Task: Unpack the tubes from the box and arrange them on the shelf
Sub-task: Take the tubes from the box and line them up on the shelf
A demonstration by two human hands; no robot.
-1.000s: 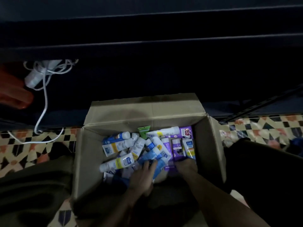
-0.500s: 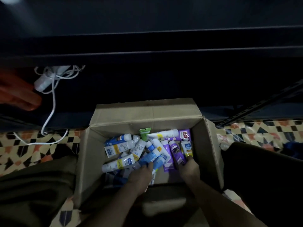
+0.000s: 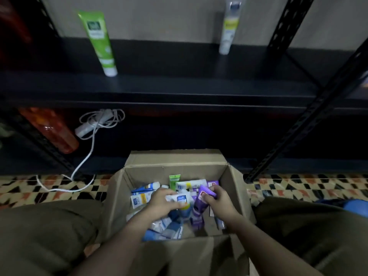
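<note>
An open cardboard box sits on the patterned floor between the person's knees, its far wall against the foot of a dark metal shelf. Loose tubes lie heaped in the box, most of them along its left wall and far wall.

The left hand is over the middle of the box, fingers curled round a white tube with a blue label, lifted a little above the heap. The right hand is just beside it, toward the right wall of the box, its fingers and thumb wrapped round the upper end of a purple tube that hangs tilted, cap end down. The two held tubes are close together; I cannot tell whether they touch.

On the shelf board a green tube stands on its cap near the left end, leaning back toward the wall. A white tube with a yellow band stands on its cap well apart from it, toward the right post.

On the lower level, at the left, lies an orange bottle beside a white cable bundle, whose cord trails down onto the floor.
</note>
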